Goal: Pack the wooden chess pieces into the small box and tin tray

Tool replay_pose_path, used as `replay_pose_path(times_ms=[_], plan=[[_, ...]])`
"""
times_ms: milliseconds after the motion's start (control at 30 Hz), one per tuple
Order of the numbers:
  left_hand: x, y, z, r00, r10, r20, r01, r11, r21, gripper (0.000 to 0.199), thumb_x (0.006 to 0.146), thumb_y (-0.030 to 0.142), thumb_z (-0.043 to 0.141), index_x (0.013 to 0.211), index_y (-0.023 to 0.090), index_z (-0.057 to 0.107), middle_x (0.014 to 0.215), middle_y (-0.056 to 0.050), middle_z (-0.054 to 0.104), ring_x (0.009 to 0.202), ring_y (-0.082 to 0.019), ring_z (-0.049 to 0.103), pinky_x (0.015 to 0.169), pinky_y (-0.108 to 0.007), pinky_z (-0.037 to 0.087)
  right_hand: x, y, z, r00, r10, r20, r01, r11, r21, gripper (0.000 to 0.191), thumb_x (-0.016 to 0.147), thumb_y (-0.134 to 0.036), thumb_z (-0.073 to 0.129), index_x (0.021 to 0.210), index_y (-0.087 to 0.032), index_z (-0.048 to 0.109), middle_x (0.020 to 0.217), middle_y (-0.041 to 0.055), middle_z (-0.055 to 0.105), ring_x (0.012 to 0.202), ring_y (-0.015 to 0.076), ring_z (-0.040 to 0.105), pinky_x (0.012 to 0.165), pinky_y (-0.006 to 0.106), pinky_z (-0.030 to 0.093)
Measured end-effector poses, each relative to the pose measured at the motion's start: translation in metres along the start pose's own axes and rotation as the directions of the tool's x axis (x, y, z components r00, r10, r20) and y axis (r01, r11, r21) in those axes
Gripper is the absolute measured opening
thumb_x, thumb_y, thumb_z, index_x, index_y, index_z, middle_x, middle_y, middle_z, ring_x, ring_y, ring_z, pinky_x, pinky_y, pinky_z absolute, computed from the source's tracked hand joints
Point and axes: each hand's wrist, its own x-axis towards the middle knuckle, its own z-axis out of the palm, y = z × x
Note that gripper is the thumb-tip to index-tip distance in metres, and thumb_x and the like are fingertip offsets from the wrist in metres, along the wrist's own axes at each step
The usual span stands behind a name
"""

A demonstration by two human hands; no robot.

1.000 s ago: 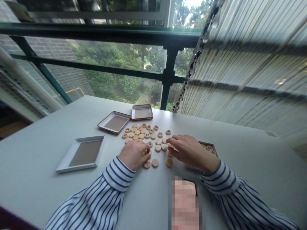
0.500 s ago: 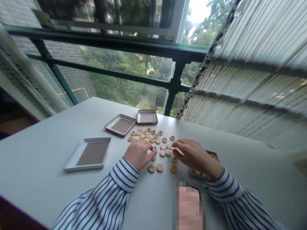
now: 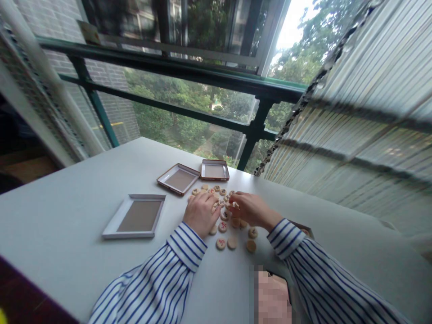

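Note:
Round wooden xiangqi pieces, several of them marked in red or black, lie loose on the white table. My left hand rests low over the left part of the cluster, fingers bent and thumb apart, covering some pieces. From the right, my right hand reaches into the middle of the cluster. Its fingertips close around a piece that is mostly hidden. Nearer me are a red-marked piece, a blank-faced piece and a darker piece.
An open shallow box half stands at left. Two brown-edged trays sit behind the pieces. Part of another box shows behind my right sleeve. A phone, partly blurred out, lies in front. Beyond the table are a railing and window.
My right hand has moved left and inward, from beside the pieces to among them, close to my left hand. My left hand has shifted slightly over the cluster. The view has tilted a little.

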Motion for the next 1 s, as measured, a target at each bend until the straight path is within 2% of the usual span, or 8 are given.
replay_pose_path(times_ms=[167, 367, 467, 533, 600, 700, 833, 1000], plan=[[0.0, 0.001, -0.002, 1.0, -0.005, 0.004, 0.005, 1.0, -0.015, 0.016, 0.078, 0.024, 0.052, 0.088, 0.017, 0.062, 0.094, -0.008, 0.062, 0.093, -0.024, 0.053, 0.081, -0.039, 0.039, 0.006, -0.002, 0.001, 0.997, 0.029, 0.066, -0.027, 0.999, -0.028, 0.019, 0.083, -0.034, 0.045, 0.089, -0.022, 0.059, 0.094, 0.0045, 0.061, 0.077, 0.0146, 0.058, 0.054, 0.023, 0.031], [0.001, 0.003, -0.004, 1.0, -0.007, 0.018, 0.007, 1.0, -0.019, 0.016, 0.078, 0.024, 0.051, 0.088, 0.017, 0.062, 0.094, -0.009, 0.063, 0.093, -0.024, 0.053, 0.082, -0.04, 0.039, 0.008, 0.001, 0.007, 1.0, 0.014, 0.021, -0.014, 1.0, -0.01, 0.017, 0.083, -0.032, 0.045, 0.086, -0.022, 0.058, 0.09, 0.0033, 0.063, 0.073, 0.0145, 0.058, 0.053, 0.023, 0.03], [0.001, 0.003, -0.003, 1.0, -0.011, 0.024, 0.012, 0.999, -0.032, 0.017, 0.077, 0.022, 0.051, 0.09, 0.017, 0.061, 0.094, -0.008, 0.063, 0.093, -0.023, 0.054, 0.083, -0.04, 0.04, 0.008, 0.005, 0.009, 1.0, 0.024, -0.004, -0.024, 0.995, 0.095, 0.016, 0.08, -0.032, 0.049, 0.084, -0.021, 0.059, 0.086, 0.0031, 0.064, 0.072, 0.0138, 0.057, 0.054, 0.023, 0.032], [0.001, 0.002, -0.001, 1.0, -0.016, 0.022, 0.017, 0.998, -0.052, 0.019, 0.076, 0.021, 0.052, 0.093, 0.017, 0.061, 0.095, -0.008, 0.064, 0.094, -0.024, 0.054, 0.084, -0.04, 0.04, 0.008, 0.008, 0.01, 0.999, 0.036, -0.029, -0.027, 0.965, 0.261, 0.017, 0.079, -0.032, 0.05, 0.085, -0.019, 0.06, 0.082, 0.0026, 0.064, 0.069, 0.0123, 0.055, 0.055, 0.023, 0.034], [0.001, 0.002, 0.0, 1.0, -0.019, 0.007, 0.02, 0.997, -0.077, 0.022, 0.075, 0.022, 0.055, 0.096, 0.016, 0.06, 0.097, -0.007, 0.064, 0.095, -0.024, 0.055, 0.085, -0.04, 0.039, 0.007, 0.011, 0.01, 0.998, 0.056, -0.038, -0.031, 0.879, 0.475, 0.021, 0.078, -0.035, 0.051, 0.086, -0.017, 0.061, 0.079, 0.0027, 0.063, 0.065, 0.0108, 0.054, 0.056, 0.022, 0.036], [0.001, 0.002, 0.002, 1.0, -0.009, -0.019, 0.007, 0.993, -0.119, 0.027, 0.073, 0.025, 0.058, 0.098, 0.016, 0.059, 0.099, -0.008, 0.064, 0.095, -0.024, 0.055, 0.085, -0.04, 0.04, 0.004, 0.014, 0.006, 0.996, 0.093, 0.001, -0.063, 0.664, 0.745, 0.029, 0.077, -0.04, 0.054, 0.086, -0.013, 0.061, 0.077, 0.004, 0.062, 0.062, 0.0099, 0.052, 0.054, 0.022, 0.039], [0.001, 0.003, 0.004, 1.0, 0.01, -0.027, -0.014, 0.985, -0.174, 0.029, 0.073, 0.027, 0.06, 0.1, 0.016, 0.058, 0.098, -0.008, 0.065, 0.094, -0.023, 0.056, 0.084, -0.039, 0.042, -0.002, 0.01, -0.003, 0.992, 0.077, 0.098, -0.12, 0.389, 0.913, 0.03, 0.074, -0.04, 0.058, 0.088, -0.013, 0.059, 0.078, 0.0041, 0.062, 0.055, 0.0075, 0.05, 0.047, 0.019, 0.036], [0.001, 0.003, 0.006, 0.997, 0.032, -0.063, -0.045, 0.975, -0.218, 0.028, 0.072, 0.027, 0.061, 0.099, 0.016, 0.058, 0.095, -0.008, 0.066, 0.092, -0.023, 0.058, 0.081, -0.039, 0.044, -0.008, 0.002, -0.01, 0.986, 0.087, 0.145, -0.164, 0.285, 0.945, 0.025, 0.074, -0.037, 0.059, 0.086, -0.015, 0.059, 0.067, -0.0001, 0.059, 0.052, 0.0059, 0.047, 0.042, 0.017, 0.028]])
